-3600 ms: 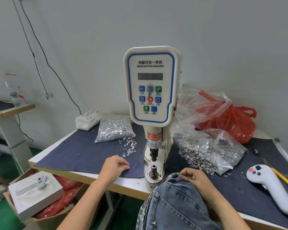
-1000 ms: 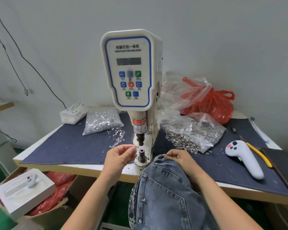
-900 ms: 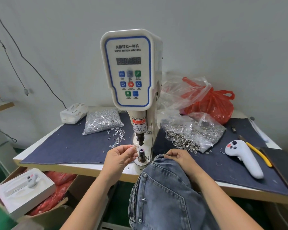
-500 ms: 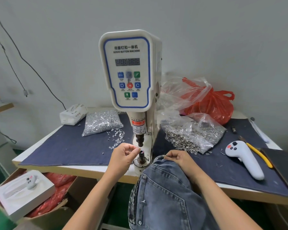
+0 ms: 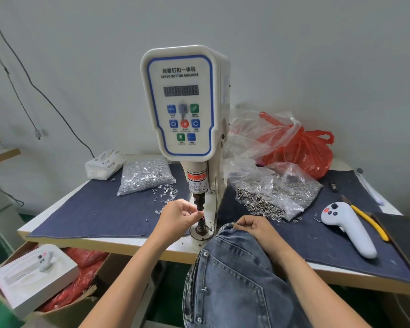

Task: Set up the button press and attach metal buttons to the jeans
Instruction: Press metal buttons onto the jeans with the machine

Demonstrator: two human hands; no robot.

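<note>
The white servo button machine (image 5: 182, 102) stands at the table's front edge, its upper punch (image 5: 198, 200) above the lower die (image 5: 201, 225). My left hand (image 5: 176, 216) is at the gap between them, fingertips pinched together on something too small to make out, right at the die top. The blue jeans (image 5: 232, 275) hang over the table edge to the right of the die. My right hand (image 5: 253, 227) grips their waistband. A clear bag of silver tacks (image 5: 145, 175) lies left of the machine, a bag of metal buttons (image 5: 275, 195) to its right.
Loose tacks (image 5: 165, 194) lie by the machine on the dark denim mat (image 5: 100, 214). A white handheld controller (image 5: 348, 228), yellow-handled pliers (image 5: 369, 221) and a dark tablet (image 5: 405, 240) sit at right. Red and clear plastic bags (image 5: 291, 143) are behind. A tissue pack (image 5: 104, 163) lies back left; boxes stand below the table.
My left hand left the mat near the loose tacks and rose to the lower die, fingertips pinched. My right hand stayed on the jeans waistband. The view moved closer.
</note>
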